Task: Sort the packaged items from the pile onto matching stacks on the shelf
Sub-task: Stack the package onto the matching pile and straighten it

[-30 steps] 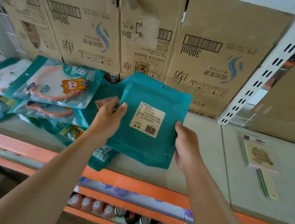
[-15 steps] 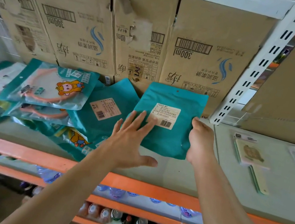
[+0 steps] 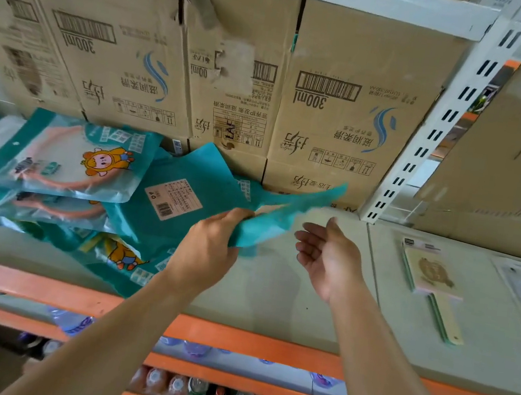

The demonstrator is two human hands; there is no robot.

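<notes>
left hand (image 3: 208,250): fingers clenched on one corner of a teal pouch (image 3: 264,231), which hangs tilted and blurred above the shelf (image 3: 271,299), just right of the pile (image 3: 54,175). right hand (image 3: 327,257): palm up, fingers released, grasping nothing, just beside the pouch. judgement: the step in hand is turning the pouch to check its face. recommended: take the free edge with the right hand, level the pouch, read the print, then lay it flat and square, apart from the pile and short of the boxes (image 3: 347,116).
</notes>
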